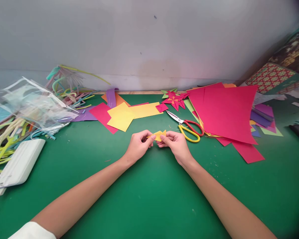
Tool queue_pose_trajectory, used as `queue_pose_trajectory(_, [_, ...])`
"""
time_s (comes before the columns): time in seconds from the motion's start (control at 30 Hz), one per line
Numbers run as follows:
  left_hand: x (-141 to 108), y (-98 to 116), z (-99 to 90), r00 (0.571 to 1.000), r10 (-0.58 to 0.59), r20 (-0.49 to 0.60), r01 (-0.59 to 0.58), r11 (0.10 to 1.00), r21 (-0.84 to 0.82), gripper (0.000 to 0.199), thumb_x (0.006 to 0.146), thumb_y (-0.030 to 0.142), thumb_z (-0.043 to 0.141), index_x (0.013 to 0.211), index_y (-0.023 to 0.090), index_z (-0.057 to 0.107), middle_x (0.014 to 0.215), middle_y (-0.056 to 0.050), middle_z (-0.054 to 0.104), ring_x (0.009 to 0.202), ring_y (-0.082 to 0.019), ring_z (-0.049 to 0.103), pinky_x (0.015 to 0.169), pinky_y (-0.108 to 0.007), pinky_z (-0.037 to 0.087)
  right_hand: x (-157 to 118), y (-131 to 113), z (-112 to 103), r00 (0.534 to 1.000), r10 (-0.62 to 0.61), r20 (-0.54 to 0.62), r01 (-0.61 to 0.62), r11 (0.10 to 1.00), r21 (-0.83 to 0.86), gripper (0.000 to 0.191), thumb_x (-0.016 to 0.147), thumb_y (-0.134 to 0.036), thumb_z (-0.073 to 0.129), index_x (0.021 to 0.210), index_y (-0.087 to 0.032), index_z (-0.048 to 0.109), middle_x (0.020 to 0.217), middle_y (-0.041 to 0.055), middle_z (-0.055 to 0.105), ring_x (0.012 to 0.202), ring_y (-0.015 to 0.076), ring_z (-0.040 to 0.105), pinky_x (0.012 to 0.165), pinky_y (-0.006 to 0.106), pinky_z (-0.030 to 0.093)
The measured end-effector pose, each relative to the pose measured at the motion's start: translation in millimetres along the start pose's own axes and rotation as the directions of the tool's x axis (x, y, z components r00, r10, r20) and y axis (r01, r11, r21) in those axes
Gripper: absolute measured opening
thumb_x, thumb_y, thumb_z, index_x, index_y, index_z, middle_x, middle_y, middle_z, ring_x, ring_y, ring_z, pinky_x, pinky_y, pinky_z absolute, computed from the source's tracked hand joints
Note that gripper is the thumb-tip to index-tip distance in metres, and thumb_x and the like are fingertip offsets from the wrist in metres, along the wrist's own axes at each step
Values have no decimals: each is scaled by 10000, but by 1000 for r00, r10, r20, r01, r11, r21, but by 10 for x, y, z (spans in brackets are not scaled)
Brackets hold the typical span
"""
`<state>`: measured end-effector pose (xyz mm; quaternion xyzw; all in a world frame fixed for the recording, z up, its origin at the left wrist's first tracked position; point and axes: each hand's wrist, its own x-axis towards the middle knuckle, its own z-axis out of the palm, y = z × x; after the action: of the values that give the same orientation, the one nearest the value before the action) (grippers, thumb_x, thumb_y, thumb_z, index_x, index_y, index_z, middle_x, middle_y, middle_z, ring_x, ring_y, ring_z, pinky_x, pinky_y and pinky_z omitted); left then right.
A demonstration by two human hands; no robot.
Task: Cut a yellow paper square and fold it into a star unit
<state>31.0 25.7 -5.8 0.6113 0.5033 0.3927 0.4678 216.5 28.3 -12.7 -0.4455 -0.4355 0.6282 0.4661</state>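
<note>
A small folded piece of yellow paper (158,135) is held between my two hands, near the middle of the green table. My left hand (140,143) pinches its left end between thumb and fingers. On the other end, my right hand (173,144) grips with the thumb on top. Just beyond my right hand lie scissors (183,123) with one red and one yellow handle, blades pointing left. Behind them are folded red paper stars (174,99) and a small folded red paper piece (161,107). Yellow paper sheets (121,117) lie past my left hand.
Large red sheets (224,113) are stacked at the right, with purple paper (261,115) beside them. Fuzzy craft stems (7,139), a clear plastic bag (37,103) and a white device (20,162) with a cable crowd the left. A grey wall (129,39) rises behind the table (149,199).
</note>
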Motion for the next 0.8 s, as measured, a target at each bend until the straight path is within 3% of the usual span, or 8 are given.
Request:
queue_pose_trajectory(0.2, [1, -15, -1, 1000, 8, 5, -8, 1000, 13, 291, 960, 427, 622, 820, 175, 659, 652, 9, 627, 607, -135, 558, 608, -252, 438, -5, -9, 2, 1000, -2, -6, 2, 1000, 1, 352, 763, -498, 863, 802, -164, 759, 723, 64, 778, 693, 214, 751, 721, 361, 660])
queue_pose_trajectory(0.37, [5, -9, -4, 1000, 12, -3, -12, 1000, 16, 289, 961, 425, 618, 822, 174, 658, 656, 7, 622, 613, -137, 561, 611, -250, 444, 2, -18, -1, 1000, 11, 9, -11, 1000, 11, 379, 717, -476, 895, 908, -170, 775, 846, 62, 796, 700, 190, 738, 741, 349, 648])
queue_pose_trajectory(0.57, [-13, 9, -2, 1000, 22, -15, -21, 999, 43, 294, 962, 419, 611, 801, 176, 647, 644, 9, 618, 598, -134, 545, 591, -247, 420, 9, -11, -1, 1000, -2, 8, 3, 1000, -20, 367, 718, -464, 891, 896, -172, 757, 791, 53, 773, 674, 191, 713, 709, 346, 627])
queue_pose_trajectory(0.8, [-26, 17, 3, 998, 62, -6, -61, 992, 111, 304, 966, 422, 599, 813, 174, 684, 636, 8, 633, 583, -133, 542, 577, -246, 406, 10, -16, 6, 999, -6, 49, 7, 999, -37, 443, 647, -391, 937, 946, -211, 664, 885, 29, 766, 762, 206, 716, 755, 352, 609])
